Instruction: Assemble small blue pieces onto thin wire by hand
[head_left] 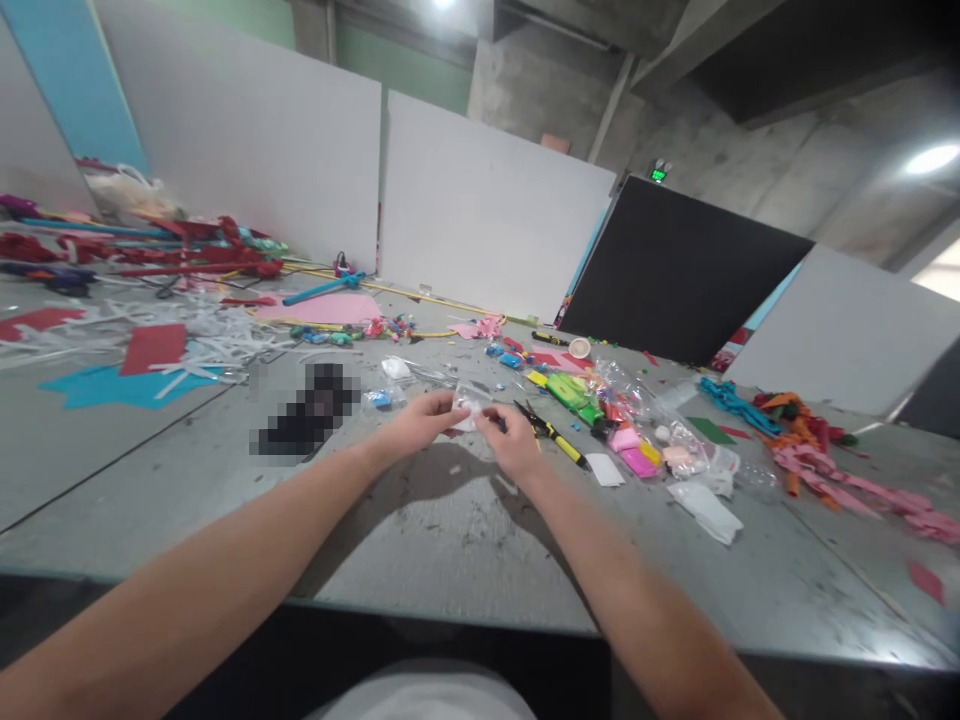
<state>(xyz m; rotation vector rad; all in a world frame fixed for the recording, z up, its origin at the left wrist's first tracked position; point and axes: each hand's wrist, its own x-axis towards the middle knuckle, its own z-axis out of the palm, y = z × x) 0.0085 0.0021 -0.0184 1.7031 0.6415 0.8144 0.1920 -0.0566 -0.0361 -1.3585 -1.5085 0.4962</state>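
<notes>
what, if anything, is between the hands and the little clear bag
Nothing visible: the left hand and right hand both have their fingers right on the small clear bag. The nearby yellow-and-black tool lies on the table to the right of the bag, not between it and either hand.

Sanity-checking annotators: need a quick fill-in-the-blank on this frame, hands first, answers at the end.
1. The small clear plastic bag is held between the left hand and the ____ hand.
2. The hand tool lying beside the right hand has black and ____ handles.
3. The red sheet partly overlaps a larger ____ sheet.
4. The large panel between two whitish ones is ____.

Missing words: right; yellow; blue; black.
</notes>
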